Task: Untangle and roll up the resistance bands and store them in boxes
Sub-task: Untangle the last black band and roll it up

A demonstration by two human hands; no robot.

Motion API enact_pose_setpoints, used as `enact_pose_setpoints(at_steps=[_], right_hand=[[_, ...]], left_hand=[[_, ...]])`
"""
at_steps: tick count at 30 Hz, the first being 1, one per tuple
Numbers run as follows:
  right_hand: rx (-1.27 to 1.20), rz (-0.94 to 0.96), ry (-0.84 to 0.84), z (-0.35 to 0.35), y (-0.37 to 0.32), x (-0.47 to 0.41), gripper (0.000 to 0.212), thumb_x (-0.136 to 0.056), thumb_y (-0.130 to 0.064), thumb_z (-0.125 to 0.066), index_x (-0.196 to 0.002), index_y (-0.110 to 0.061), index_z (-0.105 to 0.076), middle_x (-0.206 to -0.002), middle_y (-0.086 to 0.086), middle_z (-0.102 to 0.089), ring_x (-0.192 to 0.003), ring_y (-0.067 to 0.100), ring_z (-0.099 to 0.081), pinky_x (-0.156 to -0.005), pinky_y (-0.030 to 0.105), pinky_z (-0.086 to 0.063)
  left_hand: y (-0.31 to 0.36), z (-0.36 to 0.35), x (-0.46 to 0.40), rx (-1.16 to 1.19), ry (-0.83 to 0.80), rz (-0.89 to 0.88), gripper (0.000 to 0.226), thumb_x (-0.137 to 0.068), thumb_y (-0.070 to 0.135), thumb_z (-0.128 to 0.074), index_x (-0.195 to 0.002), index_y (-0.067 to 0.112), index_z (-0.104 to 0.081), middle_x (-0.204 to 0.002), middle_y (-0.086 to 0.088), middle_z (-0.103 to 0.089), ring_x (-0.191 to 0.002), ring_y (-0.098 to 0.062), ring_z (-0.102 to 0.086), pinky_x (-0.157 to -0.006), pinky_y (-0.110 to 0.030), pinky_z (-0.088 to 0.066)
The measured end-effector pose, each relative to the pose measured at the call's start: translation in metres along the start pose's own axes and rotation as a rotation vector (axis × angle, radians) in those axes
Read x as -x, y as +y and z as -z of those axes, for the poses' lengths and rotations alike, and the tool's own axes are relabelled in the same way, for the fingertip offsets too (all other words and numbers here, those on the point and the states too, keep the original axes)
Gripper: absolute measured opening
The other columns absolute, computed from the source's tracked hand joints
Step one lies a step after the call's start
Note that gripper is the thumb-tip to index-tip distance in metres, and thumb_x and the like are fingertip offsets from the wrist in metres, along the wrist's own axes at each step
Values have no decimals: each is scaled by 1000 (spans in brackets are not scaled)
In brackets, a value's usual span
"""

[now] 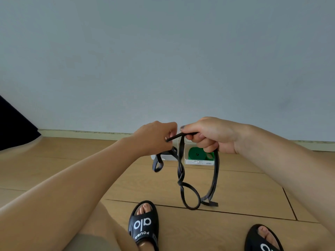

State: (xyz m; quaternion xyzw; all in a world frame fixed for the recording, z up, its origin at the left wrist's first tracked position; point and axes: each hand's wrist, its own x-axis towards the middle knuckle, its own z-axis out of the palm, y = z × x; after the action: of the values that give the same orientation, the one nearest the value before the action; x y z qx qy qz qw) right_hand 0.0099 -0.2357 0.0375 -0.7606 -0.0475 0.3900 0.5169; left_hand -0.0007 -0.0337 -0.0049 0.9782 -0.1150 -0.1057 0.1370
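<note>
Both hands are raised in front of the wall, holding a dark resistance band [181, 171] up so its slack hangs free toward the wooden floor [235, 187]. The left hand [154, 137] has its fingers curled round one stretch of the band, a short loop drooping just below it. The right hand [208, 134] is closed on the band too, thumb pressed over the top and fingers wrapped beneath, so each grip is firmly on the strap, with a short taut span between them.

Held high like this, the tangle shows itself: below the hands two strands twist round each other, then open into a rounded loop, and another strand falls from the right hand to join it near a flat end that seems to brush the floor, though from here I cannot be sure it touches. Lifting it lets gravity pull the twists apart, which I judge is why it is held up, not worked on the floor.

Behind the hands, against the skirting, sit two white boxes. The right box [199, 161] already holds a rolled green band [196, 154]; the left box [164, 157] is mostly hidden behind the left hand and the band. The dark band still needs untwisting, rolling and storing.
</note>
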Motion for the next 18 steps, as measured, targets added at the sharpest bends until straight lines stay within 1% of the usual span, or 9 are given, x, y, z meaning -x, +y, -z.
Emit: enact_pose_setpoints(at_steps=[2, 3, 6, 8, 10, 12, 14, 16, 18], right_hand=[[-13, 10, 8, 4, -2, 2, 30, -105, -30, -58, -80, -13, -55, -54, -8, -27, -44, 7, -19, -40, 19, -15], [-27, 14, 17, 7, -2, 2, 30, -105, -29, -58, -81, -13, -55, -55, -8, -26, -44, 7, -18, -39, 19, -14], [-49, 5, 39, 12, 1, 3, 29, -104, -28, -59, -81, -12, -54, -57, -7, -26, -44, 7, -18, -39, 18, -14], [-52, 0, 52, 11, 4, 1, 28, -104, -27, -59, -81, -12, -54, -57, -6, -25, -45, 8, -17, -39, 19, -14], [-63, 3, 64, 9, 4, -2, 29, -104, -27, -58, -80, -13, -53, -56, -7, -26, -45, 8, -17, -40, 19, -13], [-77, 1, 83, 11, 3, -3, 30, -104, -28, -57, -79, -14, -52, -55, -8, -26, -44, 7, -18, -40, 19, -13], [-87, -9, 118, 17, 3, -3, 29, -104, -29, -58, -81, -14, -53, -56, -8, -27, -45, 7, -18, -40, 19, -14], [-94, -8, 152, 22, 7, -3, 27, -104, -29, -58, -83, -13, -54, -55, -8, -27, -44, 7, -19, -39, 19, -15], [-99, -7, 192, 26, 11, -4, 27, -104, -29, -57, -83, -12, -54, -54, -8, -28, -43, 7, -20, -38, 19, -17]], left_hand=[[-10, -4, -2, -136, -20, 65, 9, -93, 18, -55, -96, 27, -53, -84, 4, -60, -71, -16, -57, -59, -29, -45], [-16, -5, -2, -160, -43, 107, 8, -95, 17, -55, -96, 26, -53, -84, 3, -59, -68, -14, -53, -57, -27, -41], [-33, -10, -1, -75, -160, 219, 8, -95, 18, -59, -101, 23, -59, -90, 3, -63, -70, -10, -57, -59, -25, -43], [-38, -14, -1, -54, -280, 242, 10, -93, 21, -64, -103, 18, -62, -89, 3, -68, -72, -10, -60, -60, -24, -44], [-41, -19, -2, -30, -366, 246, 13, -96, 29, -64, -101, 16, -65, -92, 1, -73, -80, -13, -67, -70, -27, -51], [-45, -18, -2, 110, -398, 238, 21, -97, 41, -63, -98, 20, -65, -93, 4, -76, -92, -14, -71, -87, -35, -55], [-46, -15, 4, 365, -476, 245, 28, -98, 49, -61, -101, 21, -66, -97, 7, -78, -98, -11, -73, -96, -38, -56], [-45, -11, 12, 563, -572, 240, 38, -101, 51, -56, -103, 15, -67, -104, 3, -78, -95, -10, -74, -100, -38, -54], [-44, -6, 18, 646, -592, 211, 49, -100, 56, -47, -99, 11, -65, -102, -3, -76, -92, -13, -72, -101, -40, -54]])
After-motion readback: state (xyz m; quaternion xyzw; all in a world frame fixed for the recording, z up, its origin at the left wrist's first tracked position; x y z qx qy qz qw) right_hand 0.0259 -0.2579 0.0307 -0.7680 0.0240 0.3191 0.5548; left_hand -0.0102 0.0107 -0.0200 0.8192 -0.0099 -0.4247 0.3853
